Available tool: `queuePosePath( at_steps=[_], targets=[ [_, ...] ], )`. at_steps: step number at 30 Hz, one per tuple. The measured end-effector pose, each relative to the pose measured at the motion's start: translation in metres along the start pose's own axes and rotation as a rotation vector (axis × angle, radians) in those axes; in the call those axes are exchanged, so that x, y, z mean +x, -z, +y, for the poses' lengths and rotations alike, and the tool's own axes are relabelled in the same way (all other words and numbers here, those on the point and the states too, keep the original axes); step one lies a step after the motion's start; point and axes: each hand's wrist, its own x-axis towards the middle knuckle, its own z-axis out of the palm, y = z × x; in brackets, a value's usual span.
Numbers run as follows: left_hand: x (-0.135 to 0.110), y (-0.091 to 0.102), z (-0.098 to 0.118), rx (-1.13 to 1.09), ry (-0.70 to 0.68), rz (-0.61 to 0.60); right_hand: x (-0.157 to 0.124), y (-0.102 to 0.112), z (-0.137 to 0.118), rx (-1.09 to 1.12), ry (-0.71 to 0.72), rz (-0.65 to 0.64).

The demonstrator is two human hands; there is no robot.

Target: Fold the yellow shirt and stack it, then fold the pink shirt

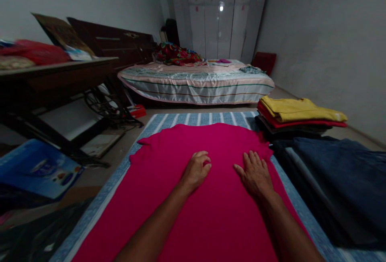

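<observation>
- Right hand (257, 173): palm down, fingers spread flat on the cloth, gripping nothing.
- Left hand (196, 169): fingers loosely curled, gap showing between thumb and index; nothing seen gripped, some fingertips hidden.
- Magenta top (224, 201): directly under both hands, laid out fairly flat; runs on past the fingertips to its far edge, out beyond each hand to the sides, and back under the forearms to the bottom of view. Right hand is nearer its right edge; left hand is well inside its left edge.
- Blue-and-white striped cover (193, 118): under the top, showing around its edges.
- Folded jeans (337, 169): on a dark pile, right of the right hand, apart from it.
- Yellow folded garment (301, 110): atop red and dark ones, beyond the jeans.
- Blue box (39, 169): far left, on the floor.
- Bed (193, 91): beyond the cover, wardrobe (211, 21) behind.
</observation>
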Motion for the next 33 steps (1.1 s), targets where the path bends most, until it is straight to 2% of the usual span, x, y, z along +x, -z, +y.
queuePosePath(
  at_steps=[3,6,21,33],
  targets=[
    [0.009,-0.014,0.003,-0.053,0.020,-0.001,0.000,0.002,-0.001,0.010,-0.009,-0.019],
    [0.010,-0.019,0.003,-0.058,0.035,-0.037,-0.001,0.006,-0.002,0.016,-0.018,-0.026],
    [0.005,-0.025,-0.001,-0.015,0.015,-0.063,0.001,0.004,-0.001,0.021,-0.024,-0.033],
    [0.005,-0.024,0.011,0.036,0.025,-0.068,0.001,0.005,-0.002,0.022,-0.028,-0.020]
  ],
)
